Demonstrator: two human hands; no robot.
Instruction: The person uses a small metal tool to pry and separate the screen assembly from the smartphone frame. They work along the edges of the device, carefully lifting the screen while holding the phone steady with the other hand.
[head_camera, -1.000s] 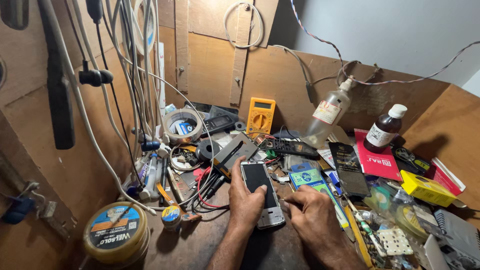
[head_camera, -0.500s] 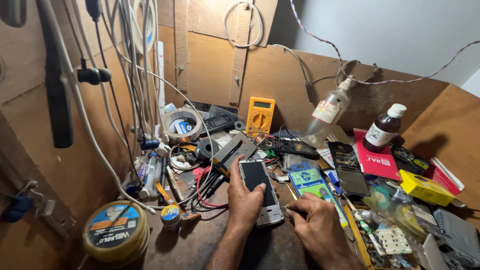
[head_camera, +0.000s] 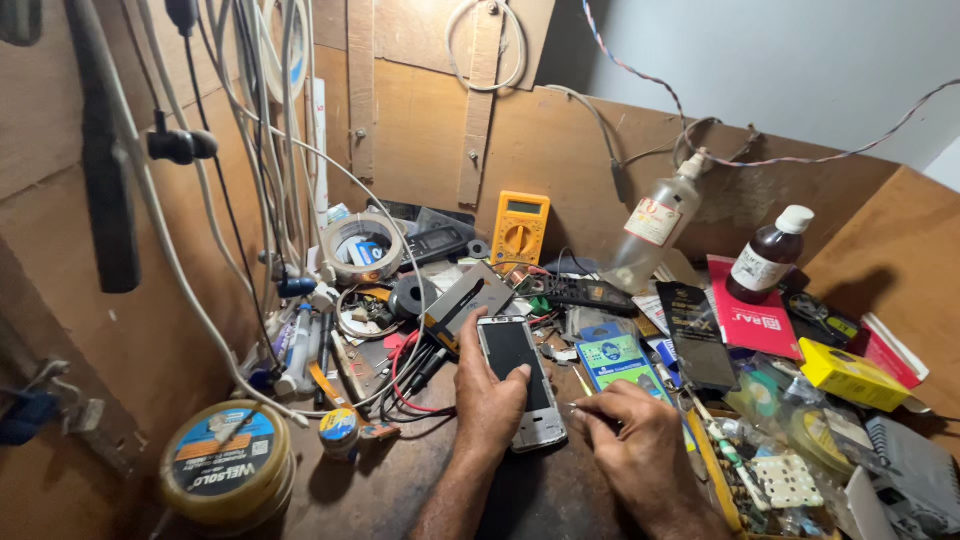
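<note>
My left hand (head_camera: 492, 400) grips a silver-edged mobile phone (head_camera: 515, 365) with a dark screen, thumb lying across the glass, and holds it just above the brown workbench (head_camera: 400, 490). My right hand (head_camera: 632, 440) hovers just right of the phone, fingers pinched on a thin metal tool (head_camera: 578, 407) whose tip points at the phone's lower right edge. A second dark phone (head_camera: 692, 335) lies flat further right among the clutter.
A yellow multimeter (head_camera: 520, 228) leans on the back wall. A clear spray bottle (head_camera: 655, 232) and a brown bottle (head_camera: 765, 258) stand at the back right. A round yellow tin (head_camera: 225, 470) sits front left. Cables (head_camera: 250, 170) hang on the left. Boxes and parts crowd the right.
My right hand has drawn in closer to the phone's lower right edge. The left hand keeps its hold on the phone, almost still.
</note>
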